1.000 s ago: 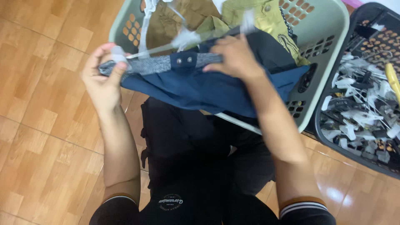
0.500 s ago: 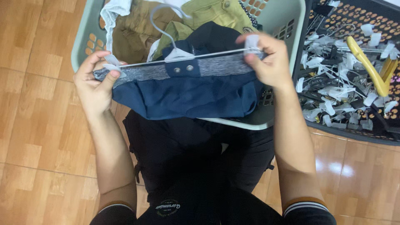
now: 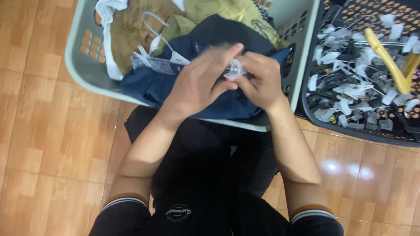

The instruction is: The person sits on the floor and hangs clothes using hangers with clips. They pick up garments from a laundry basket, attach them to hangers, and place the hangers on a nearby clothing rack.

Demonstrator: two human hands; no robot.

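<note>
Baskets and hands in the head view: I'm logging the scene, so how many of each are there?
Baskets: 2, a pale green laundry basket and a dark basket of clips.
Hands: 2, left hand and right hand, both on the clear hanger clip.
Total: 4.

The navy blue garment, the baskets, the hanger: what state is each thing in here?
Navy blue garment with grey waistband: bunched, draped over basket rim.
Clear plastic hanger clip: pinched between both hands.
Left hand: fingers on the clip.
Right hand: gripping the clip.
Pale green laundry basket: full of clothes.
Black basket: heaped with hangers and clips.
</note>
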